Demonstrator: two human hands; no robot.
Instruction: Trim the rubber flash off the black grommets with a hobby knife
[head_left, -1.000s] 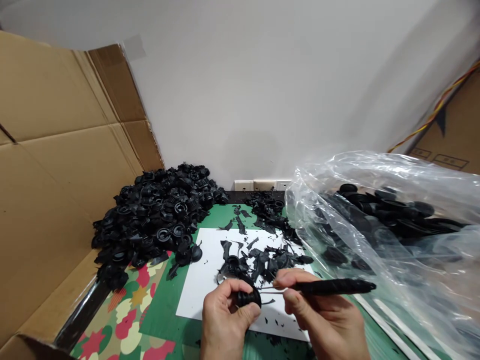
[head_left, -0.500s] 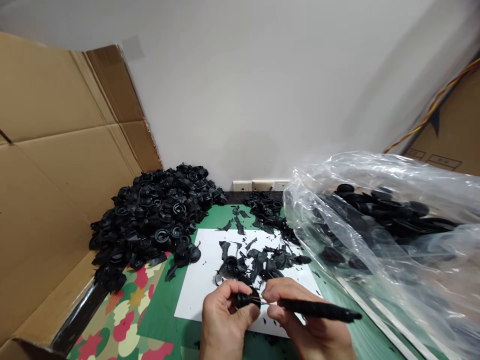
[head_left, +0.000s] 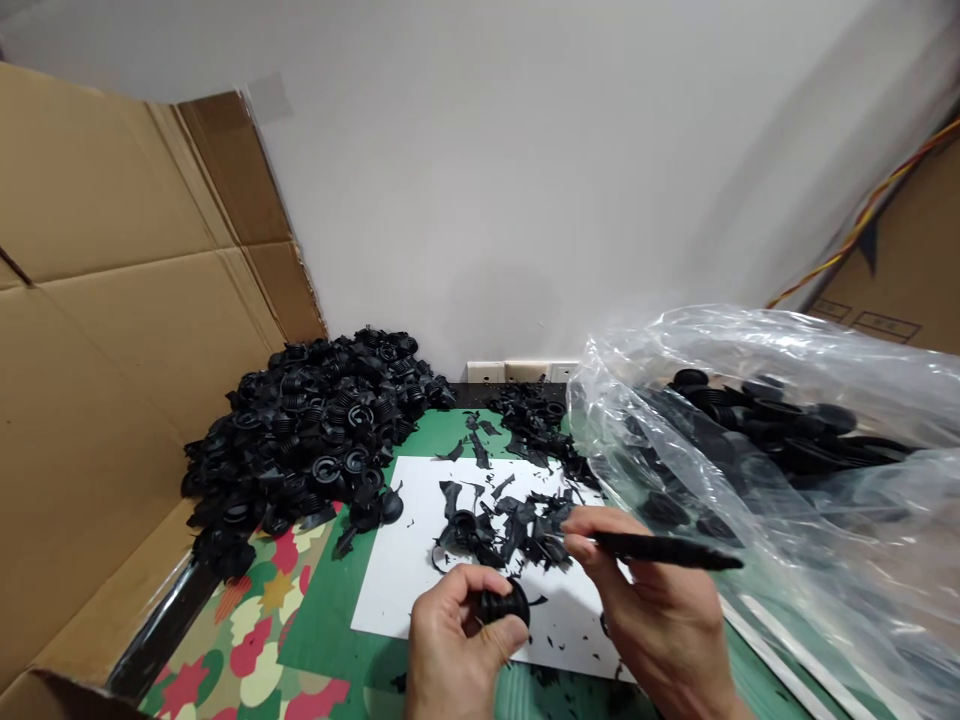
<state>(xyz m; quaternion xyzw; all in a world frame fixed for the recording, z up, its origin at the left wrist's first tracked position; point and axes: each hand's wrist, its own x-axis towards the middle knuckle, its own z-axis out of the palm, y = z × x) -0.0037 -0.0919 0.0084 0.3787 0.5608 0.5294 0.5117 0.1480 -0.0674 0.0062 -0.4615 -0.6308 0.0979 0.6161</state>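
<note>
Near the bottom centre my left hand [head_left: 459, 635] is closed around a small ribbed black rubber bellows [head_left: 504, 604], thumb in front and fingers behind. A thin black strip sticks out from the bellows' right side. To the right and a little higher, my right hand [head_left: 652, 600] grips a slim black-handled tool [head_left: 667, 551] between thumb and fingers. The tool's handle points right; its thin metal tip is mostly hidden at the fingertips and stands apart from the bellows. Beneath both hands lies a white sheet [head_left: 382, 590] with black rubber scraps [head_left: 517, 525] scattered over it.
A large heap of ribbed black rubber parts [head_left: 315, 420] is piled at left against a cardboard box [head_left: 135, 230]. At right, a clear plastic bag [head_left: 720, 470] holds more black parts. Wall sockets [head_left: 517, 372] sit behind the green mat [head_left: 322, 620].
My right hand has moved up and right with the tool, away from the bellows. The left hand keeps its hold, and more of the bellows shows, with a strip sticking out.
</note>
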